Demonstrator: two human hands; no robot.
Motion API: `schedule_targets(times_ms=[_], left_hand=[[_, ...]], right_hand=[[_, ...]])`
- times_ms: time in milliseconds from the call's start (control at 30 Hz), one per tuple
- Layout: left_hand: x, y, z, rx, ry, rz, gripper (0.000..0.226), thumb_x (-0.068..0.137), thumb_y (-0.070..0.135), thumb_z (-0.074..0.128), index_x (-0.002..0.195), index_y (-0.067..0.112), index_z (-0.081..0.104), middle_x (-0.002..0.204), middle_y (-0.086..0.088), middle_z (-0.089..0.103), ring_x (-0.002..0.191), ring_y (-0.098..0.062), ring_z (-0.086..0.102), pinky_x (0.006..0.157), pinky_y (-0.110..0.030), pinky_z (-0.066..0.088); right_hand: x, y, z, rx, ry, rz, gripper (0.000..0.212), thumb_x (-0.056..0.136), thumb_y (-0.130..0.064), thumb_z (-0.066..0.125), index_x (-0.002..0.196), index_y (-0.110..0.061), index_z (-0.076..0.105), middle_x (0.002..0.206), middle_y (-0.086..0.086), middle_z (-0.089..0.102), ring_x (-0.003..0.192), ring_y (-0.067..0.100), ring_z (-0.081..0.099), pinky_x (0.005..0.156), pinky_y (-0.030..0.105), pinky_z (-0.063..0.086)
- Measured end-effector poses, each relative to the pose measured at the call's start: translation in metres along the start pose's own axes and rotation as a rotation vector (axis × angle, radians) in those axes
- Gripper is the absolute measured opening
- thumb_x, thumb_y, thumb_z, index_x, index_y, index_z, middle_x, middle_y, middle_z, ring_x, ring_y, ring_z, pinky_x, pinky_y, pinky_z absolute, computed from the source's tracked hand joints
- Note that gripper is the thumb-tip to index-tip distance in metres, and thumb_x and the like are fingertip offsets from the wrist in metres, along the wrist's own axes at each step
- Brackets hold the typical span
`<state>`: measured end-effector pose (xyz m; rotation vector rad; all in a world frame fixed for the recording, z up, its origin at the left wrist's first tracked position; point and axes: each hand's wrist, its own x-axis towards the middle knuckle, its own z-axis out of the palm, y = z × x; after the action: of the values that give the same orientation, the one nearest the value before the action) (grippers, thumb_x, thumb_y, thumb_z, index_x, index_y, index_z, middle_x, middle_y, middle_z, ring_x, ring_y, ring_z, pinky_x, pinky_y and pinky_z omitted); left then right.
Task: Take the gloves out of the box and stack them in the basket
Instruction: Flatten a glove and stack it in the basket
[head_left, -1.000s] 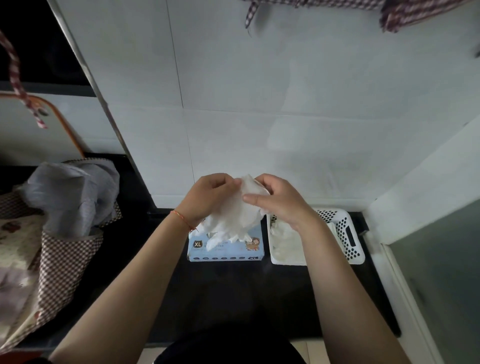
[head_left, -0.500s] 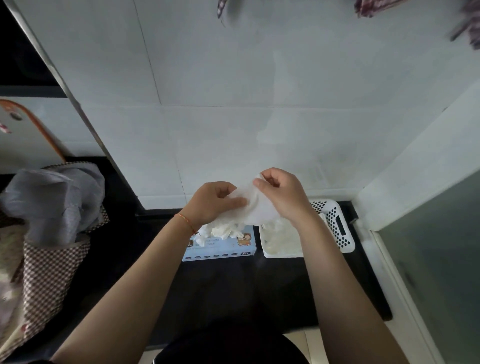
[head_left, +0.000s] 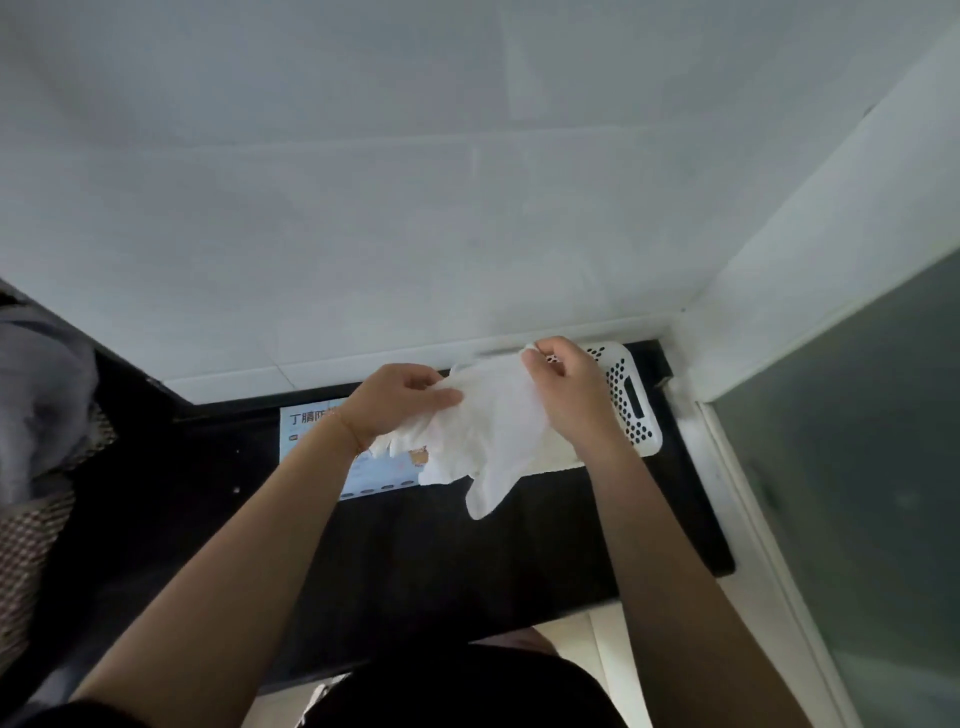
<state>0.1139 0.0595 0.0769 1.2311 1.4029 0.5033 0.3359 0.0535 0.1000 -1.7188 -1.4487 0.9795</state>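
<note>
A white disposable glove (head_left: 493, 431) is stretched between both hands above the black counter. My left hand (head_left: 397, 402) pinches its cuff edge on the left, and my right hand (head_left: 569, 395) grips the other edge over the basket. The glove's fingers hang down toward me. Below my left wrist lies the light blue glove box (head_left: 311, 431), with more white gloves bunched at its opening. The white perforated basket (head_left: 631, 400) stands to the right of the box, against the wall; my right hand and the glove hide most of its inside.
The black counter (head_left: 415, 561) ends at a white tiled wall (head_left: 467, 234) behind and a white corner post on the right. A grey cloth (head_left: 36, 395) lies in a checked bag at the far left. A frosted glass panel (head_left: 857, 493) fills the right side.
The glove has been pulled out flat and carried to the right, from above the box toward the basket. The camera has tilted down and moved closer.
</note>
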Motion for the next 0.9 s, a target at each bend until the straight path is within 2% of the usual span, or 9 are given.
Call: schedule_targets(times_ms=[167, 267, 400, 533, 600, 733, 800, 833, 900], left_hand=[[0.057, -0.004, 0.039, 0.269, 0.044, 0.014, 0.022, 0.083, 0.034, 0.076, 0.08, 0.013, 0.071, 0.068, 0.004, 0.059, 0.063, -0.011, 0.051, 0.063, -0.023, 0.042], [0.089, -0.002, 0.062, 0.458, 0.046, 0.005, 0.014, 0.084, 0.03, 0.071, 0.082, 0.017, 0.069, 0.074, 0.004, 0.061, 0.07, -0.018, 0.058, 0.064, -0.029, 0.05], [0.11, 0.005, 0.084, 0.616, 0.093, -0.03, 0.007, 0.085, 0.031, 0.063, 0.081, 0.025, 0.064, 0.078, 0.008, 0.061, 0.068, -0.017, 0.06, 0.064, -0.03, 0.052], [0.121, 0.006, 0.099, 0.775, 0.151, -0.029, 0.015, 0.091, 0.029, 0.056, 0.103, 0.029, 0.065, 0.097, 0.004, 0.064, 0.089, -0.022, 0.062, 0.075, -0.031, 0.051], [0.124, -0.001, 0.106, 0.93, 0.202, 0.058, 0.023, 0.092, 0.02, 0.053, 0.112, 0.024, 0.064, 0.106, -0.001, 0.066, 0.095, -0.029, 0.063, 0.078, -0.034, 0.051], [0.116, -0.019, 0.123, 1.163, 0.405, 0.358, 0.027, 0.079, 0.003, 0.061, 0.104, 0.011, 0.065, 0.091, -0.009, 0.063, 0.078, -0.034, 0.061, 0.064, -0.043, 0.052], [0.108, -0.023, 0.134, 1.169, 0.398, 0.491, 0.027, 0.083, 0.02, 0.065, 0.109, 0.012, 0.064, 0.103, -0.01, 0.062, 0.092, -0.032, 0.062, 0.075, -0.044, 0.053], [0.104, -0.024, 0.139, 1.172, 0.319, 0.508, 0.035, 0.088, 0.032, 0.061, 0.118, 0.014, 0.061, 0.116, -0.01, 0.061, 0.106, -0.032, 0.059, 0.088, -0.045, 0.05], [0.099, -0.03, 0.146, 1.218, 0.098, 0.408, 0.06, 0.092, 0.055, 0.048, 0.141, 0.02, 0.044, 0.147, -0.01, 0.043, 0.136, -0.031, 0.039, 0.112, -0.049, 0.032]], right_hand=[[0.025, 0.065, -0.008, -0.21, 0.021, 0.113, 0.018, 0.101, -0.028, 0.046, 0.1, -0.014, 0.056, 0.079, -0.007, 0.055, 0.068, 0.009, 0.051, 0.057, 0.024, 0.036], [0.039, 0.103, -0.013, -0.364, -0.007, 0.131, 0.022, 0.104, -0.029, 0.04, 0.102, -0.012, 0.055, 0.078, -0.001, 0.056, 0.074, 0.019, 0.056, 0.058, 0.03, 0.037], [0.052, 0.13, -0.025, -0.463, -0.033, 0.11, 0.026, 0.106, -0.03, 0.036, 0.112, -0.013, 0.054, 0.083, -0.005, 0.056, 0.078, 0.018, 0.055, 0.064, 0.031, 0.036], [0.06, 0.144, -0.029, -0.586, -0.038, 0.061, 0.028, 0.107, -0.03, 0.032, 0.117, -0.013, 0.051, 0.073, -0.006, 0.054, 0.064, 0.015, 0.051, 0.057, 0.03, 0.033], [0.066, 0.149, -0.029, -0.627, -0.052, 0.064, 0.028, 0.107, -0.031, 0.031, 0.116, -0.013, 0.049, 0.067, -0.006, 0.053, 0.056, 0.011, 0.049, 0.052, 0.029, 0.034], [0.073, 0.151, -0.026, -0.701, -0.091, 0.078, 0.029, 0.107, -0.033, 0.029, 0.115, -0.012, 0.048, 0.065, -0.004, 0.054, 0.054, 0.012, 0.052, 0.052, 0.03, 0.041], [0.076, 0.148, -0.025, -0.718, -0.106, 0.083, 0.027, 0.108, -0.03, 0.029, 0.118, -0.013, 0.047, 0.07, -0.006, 0.052, 0.061, 0.014, 0.054, 0.057, 0.032, 0.043], [0.077, 0.146, -0.025, -0.721, -0.117, 0.084, 0.026, 0.108, -0.028, 0.029, 0.12, -0.013, 0.046, 0.075, -0.005, 0.052, 0.067, 0.017, 0.058, 0.06, 0.034, 0.043], [0.079, 0.143, -0.024, -0.738, -0.131, 0.086, 0.023, 0.107, -0.021, 0.029, 0.124, -0.012, 0.043, 0.078, -0.003, 0.051, 0.076, 0.021, 0.063, 0.06, 0.034, 0.043]])
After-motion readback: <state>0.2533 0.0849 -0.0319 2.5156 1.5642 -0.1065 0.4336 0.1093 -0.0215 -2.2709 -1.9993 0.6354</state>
